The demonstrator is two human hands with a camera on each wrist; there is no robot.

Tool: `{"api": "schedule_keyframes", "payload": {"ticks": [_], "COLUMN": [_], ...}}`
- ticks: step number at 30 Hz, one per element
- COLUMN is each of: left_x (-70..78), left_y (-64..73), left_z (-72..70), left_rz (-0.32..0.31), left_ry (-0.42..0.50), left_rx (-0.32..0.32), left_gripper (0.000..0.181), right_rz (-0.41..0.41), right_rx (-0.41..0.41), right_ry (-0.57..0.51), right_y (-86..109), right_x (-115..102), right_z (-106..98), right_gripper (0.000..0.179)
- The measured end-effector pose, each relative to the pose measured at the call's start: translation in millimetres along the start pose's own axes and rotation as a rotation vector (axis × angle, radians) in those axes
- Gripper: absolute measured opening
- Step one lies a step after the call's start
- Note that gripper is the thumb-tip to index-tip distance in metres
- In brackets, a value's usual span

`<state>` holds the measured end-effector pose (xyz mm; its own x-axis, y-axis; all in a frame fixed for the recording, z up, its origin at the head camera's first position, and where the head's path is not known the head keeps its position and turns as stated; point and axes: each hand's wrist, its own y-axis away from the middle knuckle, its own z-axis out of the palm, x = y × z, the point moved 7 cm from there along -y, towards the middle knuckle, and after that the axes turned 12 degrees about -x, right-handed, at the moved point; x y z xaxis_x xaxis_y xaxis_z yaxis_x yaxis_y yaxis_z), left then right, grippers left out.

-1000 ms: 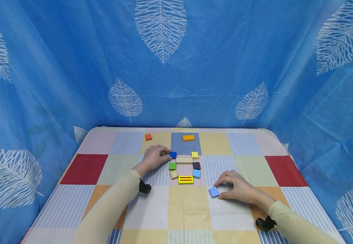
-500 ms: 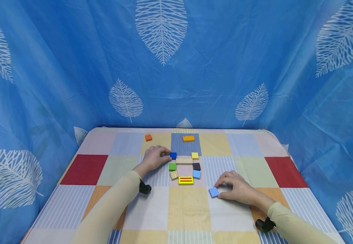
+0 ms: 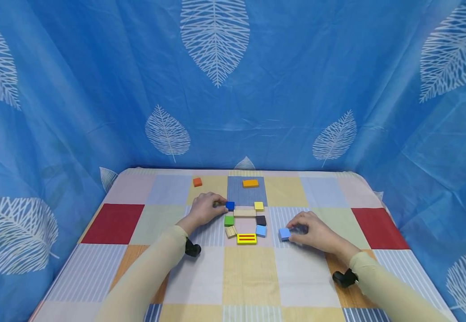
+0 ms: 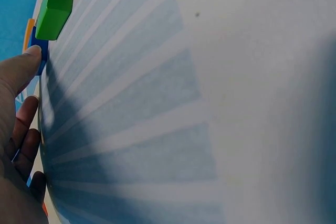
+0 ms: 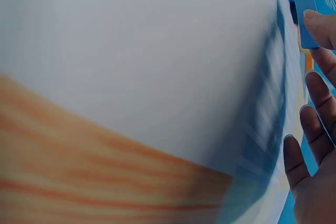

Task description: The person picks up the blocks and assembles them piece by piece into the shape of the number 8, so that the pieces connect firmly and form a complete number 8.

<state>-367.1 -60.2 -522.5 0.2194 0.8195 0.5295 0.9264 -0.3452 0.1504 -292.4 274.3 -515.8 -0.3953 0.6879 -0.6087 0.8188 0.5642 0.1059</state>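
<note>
My left hand point(image 3: 206, 209) pinches a dark blue block point(image 3: 230, 205) at the back left corner of a block arrangement. Thumb and index finger of my right hand point(image 3: 313, 231) pinch a light blue block point(image 3: 284, 234), right of the arrangement; the right wrist view shows the thumb flat on this block point(image 5: 306, 20). Around a long pale wooden block point(image 3: 244, 214) lie a green block point(image 3: 229, 221), a yellow block point(image 3: 259, 206), a black block point(image 3: 260, 220), another light blue block point(image 3: 260, 230) and a tilted striped wooden block point(image 3: 230, 231). A yellow block with red stripes point(image 3: 247, 239) lies in front.
Farther back on the patchwork tablecloth point(image 3: 249, 277) lie an orange block point(image 3: 251, 183) and a small red-orange block point(image 3: 197, 182). A blue curtain with white leaves point(image 3: 233, 112) rises behind the table and along both sides.
My right hand has moved away from me with the light blue block, from the plain white patch to the striped one. My left hand stays at the dark blue block.
</note>
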Motion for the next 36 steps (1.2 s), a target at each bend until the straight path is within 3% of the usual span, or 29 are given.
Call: {"api": "schedule_keyframes", "payload": {"ticks": [5,10,23,29,36], "left_x": [-0.7,-2.2,-0.4,0.1,-1.7], "left_y": [0.3,0.6,0.5,1.1,-0.7], "left_z": [-0.7,-1.2,-2.5,-3.9,-1.7], "left_rz": [0.002,-0.008,0.010,0.008,0.005], "left_ry": [0.005,0.007,0.002,0.003,0.004], "left_rx": [-0.003,-0.006,-0.003,-0.004,-0.009], "left_gripper": [0.031,0.031,0.032,0.031,0.031], "right_rz": [0.063,0.109,0.163,0.224,0.223], "right_rx": [0.037,0.052,0.045,0.025,0.012], "right_ry": [-0.068,-0.066,-0.086,-0.054,0.019], "right_y": [-19.0,-41.7,-98.5,-117.1,-128.5], "right_x": [9.4,13.0,2.0,-2.1,-3.9], "right_z": [-16.3,-25.9,-35.4,-37.5,-35.8], "right_gripper": [0.027,0.031,0.032,0.031,0.031]}}
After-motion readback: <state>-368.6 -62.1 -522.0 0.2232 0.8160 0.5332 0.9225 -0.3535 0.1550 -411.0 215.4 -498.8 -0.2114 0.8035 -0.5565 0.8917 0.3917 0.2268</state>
